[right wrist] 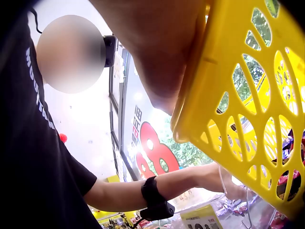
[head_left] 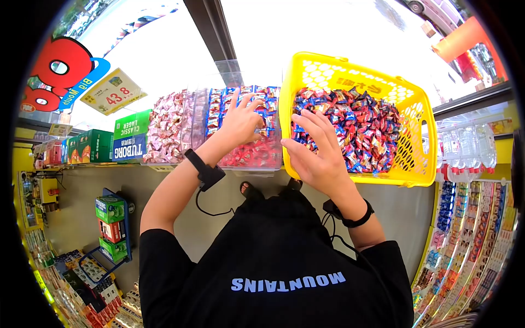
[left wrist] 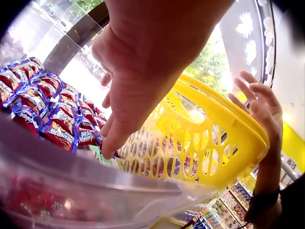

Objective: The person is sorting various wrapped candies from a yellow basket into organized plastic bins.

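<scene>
My left hand (head_left: 241, 124) reaches over a clear plastic bin, fingers spread above rows of blue-and-red wrapped candies (head_left: 216, 106). In the left wrist view, its thumb tip touches the end of the candy rows (left wrist: 62, 117), where a bit of purple wrapper (left wrist: 119, 155) sticks out beside it. Loose red-wrapped candies (head_left: 251, 156) fill the near part of this bin. My right hand (head_left: 317, 158) hovers at the near left side of a yellow basket (head_left: 421, 109), fingers loosely bent and holding nothing. The basket contains a heap of mixed wrapped candies (head_left: 350, 128).
Left of the candy bin stands another clear bin of pink-wrapped candies (head_left: 167, 126), then a green beer carton (head_left: 131, 134) and a price card (head_left: 114, 92). Windows rise behind. A trolley with stacked cartons (head_left: 112, 227) stands on the floor; stocked shelves (head_left: 465, 246) line the right.
</scene>
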Available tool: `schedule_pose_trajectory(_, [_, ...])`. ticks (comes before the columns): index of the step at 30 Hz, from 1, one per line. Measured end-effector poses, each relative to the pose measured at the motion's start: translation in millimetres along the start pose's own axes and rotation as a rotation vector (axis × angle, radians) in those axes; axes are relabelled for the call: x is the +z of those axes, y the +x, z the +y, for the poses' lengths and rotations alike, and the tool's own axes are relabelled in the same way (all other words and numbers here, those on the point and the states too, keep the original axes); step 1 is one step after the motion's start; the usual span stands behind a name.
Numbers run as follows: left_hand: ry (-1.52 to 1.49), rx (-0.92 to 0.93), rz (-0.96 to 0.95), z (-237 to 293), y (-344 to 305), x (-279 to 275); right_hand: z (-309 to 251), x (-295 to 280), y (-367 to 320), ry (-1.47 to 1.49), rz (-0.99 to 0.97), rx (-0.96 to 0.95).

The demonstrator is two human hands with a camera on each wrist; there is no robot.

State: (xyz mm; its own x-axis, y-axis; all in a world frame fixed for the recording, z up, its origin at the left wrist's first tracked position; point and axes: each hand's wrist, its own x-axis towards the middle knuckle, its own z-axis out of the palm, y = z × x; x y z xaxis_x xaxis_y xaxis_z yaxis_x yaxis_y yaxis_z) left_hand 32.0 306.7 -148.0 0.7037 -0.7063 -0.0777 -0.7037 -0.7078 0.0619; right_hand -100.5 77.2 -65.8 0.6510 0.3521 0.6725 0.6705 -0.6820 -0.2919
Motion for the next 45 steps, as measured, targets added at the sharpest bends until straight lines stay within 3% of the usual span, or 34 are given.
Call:
schedule_pose_trajectory(8, [0.042,-0.067,0.048,-3,-1,2,-1,-2,1,0.001,0.003,0.018])
schedule_pose_trajectory(12, [0.006,-0.113,0.082,-5,-11,-22,0,0,0,0.012,0.017,0.028])
schedule_pose_trajectory(16, [-0.094,-0.116,0.253,-5,-43,-38,1,0,-2,0.024,0.016,0.045])
schedule_pose_trajectory(22, [-0.342,-0.221,0.404,21,-94,10,-5,-14,-2,-0.005,-0.041,0.092])
schedule_pose_trajectory(26, [-0.282,-0.276,0.488,28,-102,25,11,-42,-5,-0.076,-0.161,0.082])
schedule_pose_trajectory(34, [-0.329,-0.334,0.429,29,-98,33,46,-86,21,-0.185,-0.405,0.076])
schedule_pose_trajectory(38, [-0.361,-0.353,0.406,29,-96,30,66,-79,38,-0.151,-0.589,0.068])
schedule_pose_trajectory(45, [-0.4,-0.335,0.393,28,-96,31,99,-24,49,-0.193,-1.125,0.201])
